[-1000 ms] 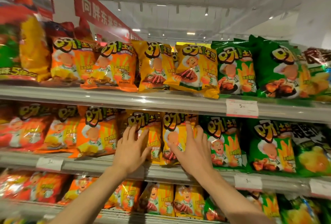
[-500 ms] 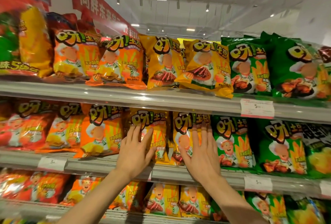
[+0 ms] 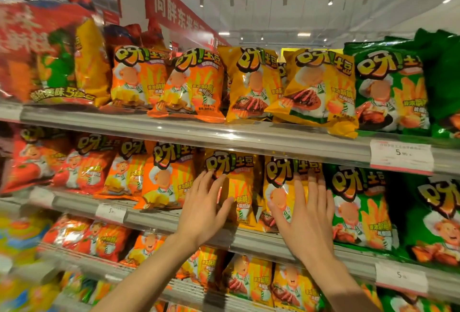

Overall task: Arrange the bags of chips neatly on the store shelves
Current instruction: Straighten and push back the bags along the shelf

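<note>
Two yellow chip bags stand side by side on the middle shelf [image 3: 261, 239]. My left hand [image 3: 205, 205] lies flat with fingers spread on the front of the left yellow bag [image 3: 239, 187]. On the right yellow bag [image 3: 281, 182] my right hand [image 3: 307, 217] presses flat in the same way. Neither hand grips a bag. Orange bags [image 3: 166, 177] stand to the left and green bags [image 3: 358, 207] to the right on this shelf.
The upper shelf [image 3: 224, 134] carries orange, yellow and green bags; one yellow bag [image 3: 321, 92] leans tilted over its edge. A lower shelf holds more bags [image 3: 249, 279]. Price tags [image 3: 400, 156] hang on the rails. A red sign [image 3: 174, 10] hangs overhead.
The view has shifted so the shelves sit further right and closer. Both hands stay flat on the two yellow bags, with the right hand reaching slightly higher on its bag.
</note>
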{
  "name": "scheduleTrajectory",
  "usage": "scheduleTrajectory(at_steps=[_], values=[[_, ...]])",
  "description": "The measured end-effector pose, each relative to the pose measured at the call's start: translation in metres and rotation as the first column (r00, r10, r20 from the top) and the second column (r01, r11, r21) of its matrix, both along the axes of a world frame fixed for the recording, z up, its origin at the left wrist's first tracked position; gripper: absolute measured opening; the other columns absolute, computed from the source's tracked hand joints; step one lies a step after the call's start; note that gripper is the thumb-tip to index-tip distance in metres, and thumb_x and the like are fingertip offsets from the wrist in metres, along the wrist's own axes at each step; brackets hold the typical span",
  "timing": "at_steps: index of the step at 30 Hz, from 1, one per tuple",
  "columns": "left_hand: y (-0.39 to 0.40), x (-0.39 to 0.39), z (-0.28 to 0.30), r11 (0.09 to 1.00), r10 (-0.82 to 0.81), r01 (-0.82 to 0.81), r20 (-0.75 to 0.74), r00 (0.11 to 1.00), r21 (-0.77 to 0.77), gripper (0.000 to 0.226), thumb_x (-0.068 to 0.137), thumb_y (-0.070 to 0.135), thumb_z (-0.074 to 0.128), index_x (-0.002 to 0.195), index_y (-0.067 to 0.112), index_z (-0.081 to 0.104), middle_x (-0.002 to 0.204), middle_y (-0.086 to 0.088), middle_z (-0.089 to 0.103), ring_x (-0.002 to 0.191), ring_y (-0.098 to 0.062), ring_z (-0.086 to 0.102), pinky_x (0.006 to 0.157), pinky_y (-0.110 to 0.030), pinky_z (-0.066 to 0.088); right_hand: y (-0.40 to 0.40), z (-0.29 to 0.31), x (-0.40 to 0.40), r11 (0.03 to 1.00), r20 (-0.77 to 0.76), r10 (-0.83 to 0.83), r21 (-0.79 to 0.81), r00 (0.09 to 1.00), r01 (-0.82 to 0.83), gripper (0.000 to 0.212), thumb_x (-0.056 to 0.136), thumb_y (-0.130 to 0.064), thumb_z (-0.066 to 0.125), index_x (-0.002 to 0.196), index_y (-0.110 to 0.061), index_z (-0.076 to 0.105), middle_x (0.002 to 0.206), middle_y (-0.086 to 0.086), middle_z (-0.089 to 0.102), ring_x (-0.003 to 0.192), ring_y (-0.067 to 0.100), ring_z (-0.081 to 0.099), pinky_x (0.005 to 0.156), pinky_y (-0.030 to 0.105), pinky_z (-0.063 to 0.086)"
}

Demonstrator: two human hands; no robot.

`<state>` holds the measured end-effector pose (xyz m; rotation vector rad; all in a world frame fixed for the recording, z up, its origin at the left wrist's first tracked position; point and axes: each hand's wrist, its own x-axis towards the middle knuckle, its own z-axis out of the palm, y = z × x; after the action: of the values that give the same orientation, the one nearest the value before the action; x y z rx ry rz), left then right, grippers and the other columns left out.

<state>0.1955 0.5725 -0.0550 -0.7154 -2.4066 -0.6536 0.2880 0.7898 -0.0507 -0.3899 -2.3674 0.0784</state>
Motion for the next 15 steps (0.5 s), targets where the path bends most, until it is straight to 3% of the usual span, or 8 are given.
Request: scheduleTrajectory(at_steps=[5,9,15], values=[[-0.028,0.011,0.012,0.994,-0.042,0.043,-0.004,0.999,0.102,0.059,0.097,0.053,0.044,0.148,0.023,0.043,0.147,0.001,0.045,0.136,-0.016,0.041,0.107,-0.039,0.043,-0.031,0.012,0.0,0.985,-0.079,0.169,-0.016,0.982,-0.171,0.079,0.093,-0.07,0.029,0.151,-0.016,0.031,0.154,0.016,0.033,0.144,0.032,0.024,0.12,0.047,0.015],[-0.07,0.013,0.015,0.984,-0.04,0.036,0.018,0.999,0.176,0.053,0.099,0.046,0.052,0.146,0.024,0.042,0.141,0.002,0.047,0.127,-0.017,0.048,0.1,-0.035,0.046,-0.077,0.02,-0.011,0.942,-0.043,0.313,-0.115,0.949,-0.316,0.076,0.094,-0.068,0.035,0.156,-0.027,0.017,0.161,0.004,0.022,0.148,0.021,0.016,0.119,0.04,0.016],[-0.171,0.005,0.008,0.956,-0.056,0.033,0.07,0.996,0.29,0.052,0.098,0.049,0.052,0.146,0.034,0.038,0.138,0.009,0.047,0.123,-0.01,0.049,0.095,-0.033,0.046,-0.179,0.021,-0.023,0.855,-0.068,0.434,-0.282,0.898,-0.435,0.074,0.091,-0.063,0.043,0.154,-0.032,0.019,0.155,-0.006,0.031,0.143,0.014,0.027,0.112,0.034,0.031]])
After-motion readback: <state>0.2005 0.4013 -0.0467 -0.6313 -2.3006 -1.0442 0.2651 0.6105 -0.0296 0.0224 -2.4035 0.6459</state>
